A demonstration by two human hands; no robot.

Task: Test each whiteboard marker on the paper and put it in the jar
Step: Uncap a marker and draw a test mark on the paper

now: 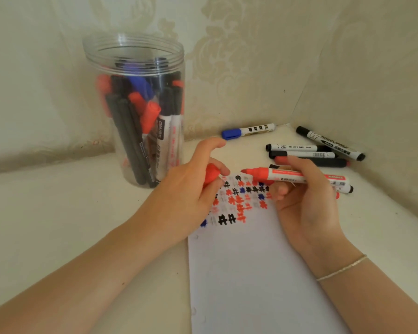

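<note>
My right hand (302, 203) holds an uncapped red marker (275, 175) level above the paper, its tip pointing left. My left hand (191, 186) grips the red cap (211, 173) just left of that tip, a small gap between them. The white paper (251, 273) lies under both hands and carries several red, black and blue hash marks (237, 203) near its top. A clear plastic jar (140, 104) stands at the back left, open, with several red, black and blue markers upright inside.
Loose markers lie at the back right: a blue-capped one (247, 131) by the wall, a black one (331, 143) near the corner, and several more (307, 155) behind my right hand. Patterned walls (227, 56) close in the surface at the back and right.
</note>
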